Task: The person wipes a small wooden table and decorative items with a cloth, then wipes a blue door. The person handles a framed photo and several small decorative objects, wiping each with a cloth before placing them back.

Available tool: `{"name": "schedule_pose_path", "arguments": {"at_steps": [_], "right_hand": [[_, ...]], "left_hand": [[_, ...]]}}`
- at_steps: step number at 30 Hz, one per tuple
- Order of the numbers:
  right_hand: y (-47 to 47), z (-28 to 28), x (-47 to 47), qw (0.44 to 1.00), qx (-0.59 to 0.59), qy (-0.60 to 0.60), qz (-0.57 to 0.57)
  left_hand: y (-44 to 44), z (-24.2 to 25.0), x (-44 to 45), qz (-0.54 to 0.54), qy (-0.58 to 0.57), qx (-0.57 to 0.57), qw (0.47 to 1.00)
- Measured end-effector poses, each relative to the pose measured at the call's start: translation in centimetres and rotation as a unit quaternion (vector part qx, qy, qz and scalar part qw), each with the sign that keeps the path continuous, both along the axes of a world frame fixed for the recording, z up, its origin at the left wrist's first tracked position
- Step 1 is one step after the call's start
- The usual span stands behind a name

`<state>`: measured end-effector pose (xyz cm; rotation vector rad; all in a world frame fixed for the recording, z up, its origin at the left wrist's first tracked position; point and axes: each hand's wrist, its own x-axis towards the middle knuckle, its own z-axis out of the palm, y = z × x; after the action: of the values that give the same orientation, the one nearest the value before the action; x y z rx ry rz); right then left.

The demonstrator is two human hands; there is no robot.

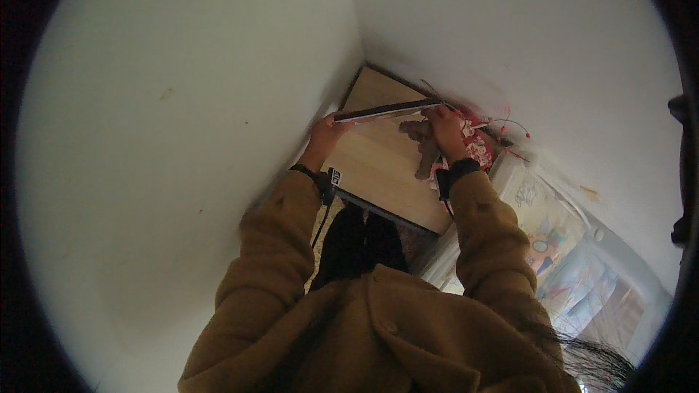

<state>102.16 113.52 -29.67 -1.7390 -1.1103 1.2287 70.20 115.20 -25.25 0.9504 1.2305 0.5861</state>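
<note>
A thin, flat object with a dark edge [387, 109] spans the space between my hands above a light wood-topped table [377, 158]. My left hand [330, 130] grips its left end, close to the wall. At the right end, the fingers of my right hand [445, 125] close on it. What kind of object it is cannot be told from this angle. Below my right hand lies a crumpled brown cloth-like item [426, 150], partly hidden by the hand. Red and white flower-patterned material [476, 144] is beside my right wrist.
Two pale walls meet in a corner behind the table. Thin twigs with red berry-like tips [503, 129] stick out along the right wall. To the right of the table stands something with a pale, picture-printed cover [551, 240].
</note>
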Motion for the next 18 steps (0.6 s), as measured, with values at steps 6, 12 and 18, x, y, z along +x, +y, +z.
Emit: {"name": "schedule_pose_path", "arguments": {"at_steps": [6, 12, 18], "right_hand": [[-0.3, -1.0, 1.3, 0.999, -0.039, -0.002, -0.012], [-0.2, -1.1, 2.1, 1.000, 0.005, -0.004, 0.007], [-0.9, -2.3, 4.1, 0.996, -0.053, 0.074, 0.008]], "left_hand": [[0.7, -3.9, 1.1, -0.035, 0.101, 0.070, 0.992], [-0.1, -7.0, 3.3, 0.097, 0.023, 0.051, 0.994], [-2.2, -5.9, 8.7, 0.220, 0.056, 0.137, 0.964]]}}
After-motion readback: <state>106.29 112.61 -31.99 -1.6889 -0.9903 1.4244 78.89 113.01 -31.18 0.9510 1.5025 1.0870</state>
